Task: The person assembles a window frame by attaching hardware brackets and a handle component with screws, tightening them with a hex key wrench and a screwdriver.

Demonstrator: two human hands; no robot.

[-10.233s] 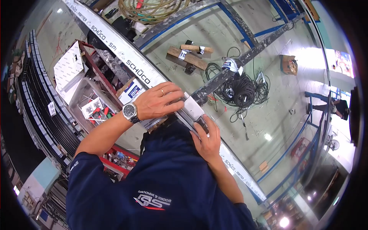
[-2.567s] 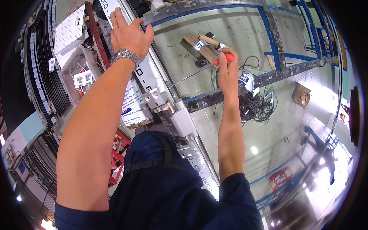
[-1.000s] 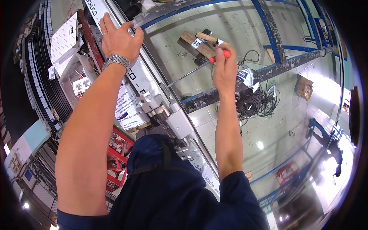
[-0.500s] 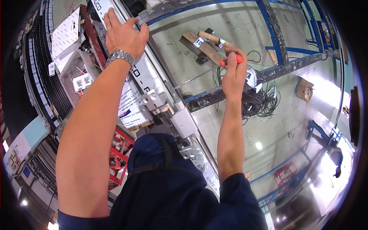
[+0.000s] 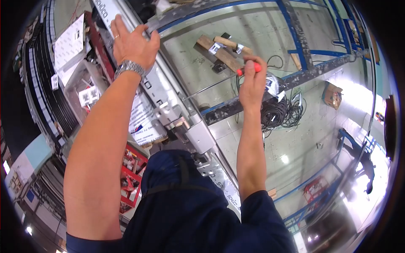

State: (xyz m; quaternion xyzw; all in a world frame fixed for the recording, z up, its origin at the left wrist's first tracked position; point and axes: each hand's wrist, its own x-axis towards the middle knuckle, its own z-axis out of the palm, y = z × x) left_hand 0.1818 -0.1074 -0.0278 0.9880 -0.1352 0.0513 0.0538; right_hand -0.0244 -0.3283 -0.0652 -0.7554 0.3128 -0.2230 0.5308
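My left hand, wearing a metal watch, lies with fingers spread on a long aluminium profile covered in printed white film. My right hand is closed around the red handle of a screwdriver. Its long thin shaft slopes down to the left, and the tip is at the profile's edge, just above a silver hinge. Whether the tip sits in a screw is too small to tell. The hinge is fixed along the profile, close to my body.
Blue-edged frame bars support the work on the right. On the floor beyond are a wooden block, coiled black cable and a cardboard box. To the left stand a grey bin and a red tool tray. Another person is far right.
The screwdriver and my right hand have shifted slightly left and down. My left hand stays on the profile, and the whole view has moved a little.
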